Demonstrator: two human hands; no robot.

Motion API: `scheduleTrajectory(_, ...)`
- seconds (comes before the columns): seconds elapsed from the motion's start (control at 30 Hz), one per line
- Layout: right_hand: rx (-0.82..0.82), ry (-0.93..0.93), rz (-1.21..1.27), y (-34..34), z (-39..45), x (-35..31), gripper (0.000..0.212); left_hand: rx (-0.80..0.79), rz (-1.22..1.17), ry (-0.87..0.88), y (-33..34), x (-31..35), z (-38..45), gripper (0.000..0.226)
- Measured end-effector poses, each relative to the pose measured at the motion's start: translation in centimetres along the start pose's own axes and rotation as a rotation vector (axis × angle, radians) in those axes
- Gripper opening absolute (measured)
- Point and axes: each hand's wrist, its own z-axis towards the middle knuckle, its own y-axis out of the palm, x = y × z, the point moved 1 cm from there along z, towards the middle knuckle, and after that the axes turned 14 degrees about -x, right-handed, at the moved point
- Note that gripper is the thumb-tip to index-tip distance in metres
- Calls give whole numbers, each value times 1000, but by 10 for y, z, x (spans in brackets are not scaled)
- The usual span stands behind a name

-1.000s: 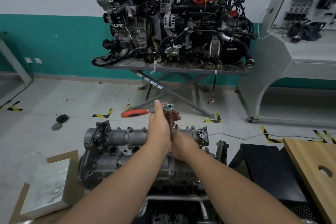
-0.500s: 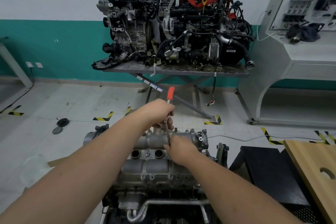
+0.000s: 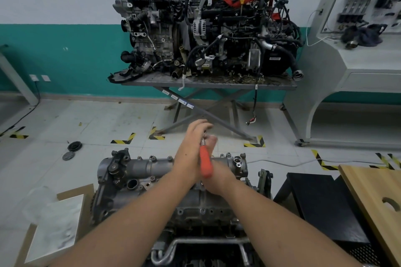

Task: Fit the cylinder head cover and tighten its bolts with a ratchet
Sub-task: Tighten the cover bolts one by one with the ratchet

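The cylinder head cover sits on the engine directly below both hands, its long axis running left to right. The left hand grips the ratchet at its head, orange handle pointing near. The right hand is lower, at the socket; I cannot tell its grip.

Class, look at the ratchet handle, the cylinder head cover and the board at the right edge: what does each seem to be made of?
Ratchet handle: smooth orange grip, probably plastic or rubber.
Cylinder head cover: dull grey, rough-cast surface, likely cast aluminium.
Board: pale, with visible grain lines, so wood, possibly plywood.
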Motion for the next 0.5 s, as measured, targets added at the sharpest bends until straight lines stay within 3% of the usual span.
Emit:
scheduleTrajectory(0.17, -41, 16, -74, -4, 5, 2, 34, 204, -717, -340, 15, 2, 3, 55)
scheduleTrajectory(0.27, -15, 23, -67, -3, 4, 3, 29, 266, -993, -468, 14, 1, 12, 58)
scheduleTrajectory(0.37, 20, 29, -18, -1, 4, 5, 25, 271, -1127, -577, 2, -4, 21, 62)
scheduleTrajectory(0.5, 30, 32, -42, 0, 2, 3, 31, 135, -1002, -668, -13, -7, 27, 52)
